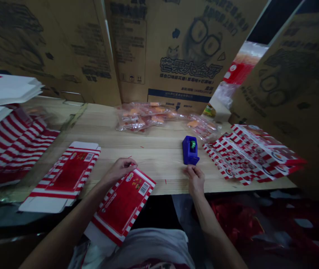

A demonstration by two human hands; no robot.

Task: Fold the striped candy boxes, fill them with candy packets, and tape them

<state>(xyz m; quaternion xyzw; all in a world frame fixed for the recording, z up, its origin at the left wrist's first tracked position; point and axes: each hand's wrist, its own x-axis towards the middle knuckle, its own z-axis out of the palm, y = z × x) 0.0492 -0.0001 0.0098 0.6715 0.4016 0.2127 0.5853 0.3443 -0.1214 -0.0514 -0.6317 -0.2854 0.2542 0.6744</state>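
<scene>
My left hand [122, 168] is closed on the upper left corner of a flat red-and-white striped carton [125, 201], which lies tilted over the table's front edge and toward my lap. A barcode shows near its upper right corner. My right hand [195, 177] has thumb and fingers pinched together at the front cutting edge of a blue tape dispenser [188, 149]. The pinch is at the tape's end, though the tape itself hardly shows. A greenish roll sits inside the dispenser.
Another striped carton [69, 172] lies to the left, beside a stack of folded cartons [13, 142]. Clear packets with orange pieces [145, 116] lie at the back. Striped printed cartons [254, 153] stand on the right. Large brown cardboard boxes [159, 48] wall the rear.
</scene>
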